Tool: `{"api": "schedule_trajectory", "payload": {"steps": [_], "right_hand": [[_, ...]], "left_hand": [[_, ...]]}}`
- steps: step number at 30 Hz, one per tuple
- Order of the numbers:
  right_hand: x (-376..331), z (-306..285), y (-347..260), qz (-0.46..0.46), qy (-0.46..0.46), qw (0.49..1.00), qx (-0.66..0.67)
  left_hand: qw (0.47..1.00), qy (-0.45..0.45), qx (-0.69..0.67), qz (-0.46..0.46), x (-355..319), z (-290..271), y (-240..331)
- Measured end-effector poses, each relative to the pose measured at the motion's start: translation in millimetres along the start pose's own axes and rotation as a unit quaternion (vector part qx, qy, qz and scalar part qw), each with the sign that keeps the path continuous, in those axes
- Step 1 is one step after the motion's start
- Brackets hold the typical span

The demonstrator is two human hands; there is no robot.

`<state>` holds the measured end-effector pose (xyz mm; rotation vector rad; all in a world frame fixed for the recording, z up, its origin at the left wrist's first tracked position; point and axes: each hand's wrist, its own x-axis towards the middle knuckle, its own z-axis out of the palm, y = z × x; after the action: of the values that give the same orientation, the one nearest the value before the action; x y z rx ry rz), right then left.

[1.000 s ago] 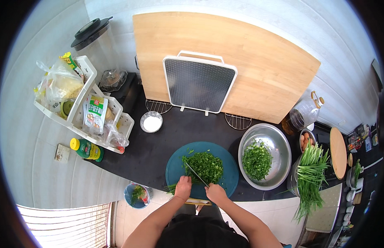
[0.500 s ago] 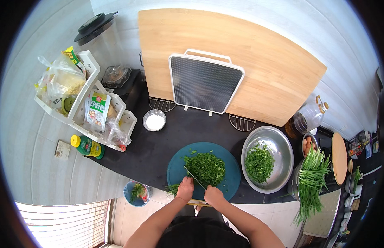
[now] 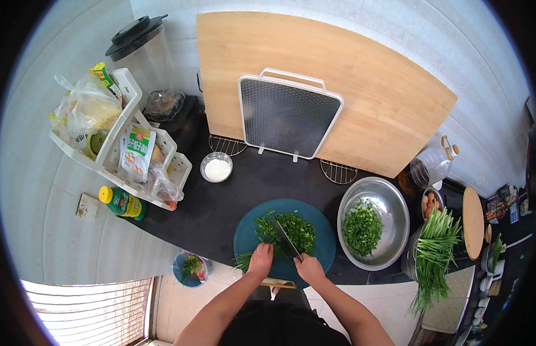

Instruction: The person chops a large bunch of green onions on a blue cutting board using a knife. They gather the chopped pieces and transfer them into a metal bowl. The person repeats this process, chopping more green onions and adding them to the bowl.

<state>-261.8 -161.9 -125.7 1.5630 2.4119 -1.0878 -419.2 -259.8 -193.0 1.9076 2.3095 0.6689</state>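
Observation:
A round blue-green cutting board (image 3: pixel 248 225) lies at the counter's front edge. On it is a heap of chopped green chives (image 3: pixel 299 229). My right hand (image 3: pixel 310 269) is closed around the handle of a kitchen knife (image 3: pixel 286 239), whose blade points up and left across the heap. To its left, my left hand (image 3: pixel 261 259) presses closed on a bunch of chives (image 3: pixel 242 261), whose uncut leaves stick out on the hand's left. The fingertips are partly hidden.
Right of the board stands a steel bowl (image 3: pixel 396 219) with chopped greens. Beyond it are a pot of long chives (image 3: pixel 436 248), eggs (image 3: pixel 430 203) and an oil bottle (image 3: pixel 432 164). A small bowl of white powder (image 3: pixel 216 169) and a white rack (image 3: pixel 106 164) stand left.
The knife has lifted and swung to the right, its blade now over the heap. My right hand has moved slightly right and up; my left hand has shifted slightly up.

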Motion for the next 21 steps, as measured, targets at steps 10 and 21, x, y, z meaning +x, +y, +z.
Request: {"api": "schedule_trajectory", "payload": {"steps": [10,21], "right_hand": [[-15,-8,-6,-0.026,0.019,0.999,0.019],[-17,5,-13,-0.033,-0.023,0.998,-0.040]], "left_hand": [[0.992,-0.026,-0.097,-0.080,4,-36,19],[0.997,-0.002,-0.071,-0.027,-1,-3,-2]]}}
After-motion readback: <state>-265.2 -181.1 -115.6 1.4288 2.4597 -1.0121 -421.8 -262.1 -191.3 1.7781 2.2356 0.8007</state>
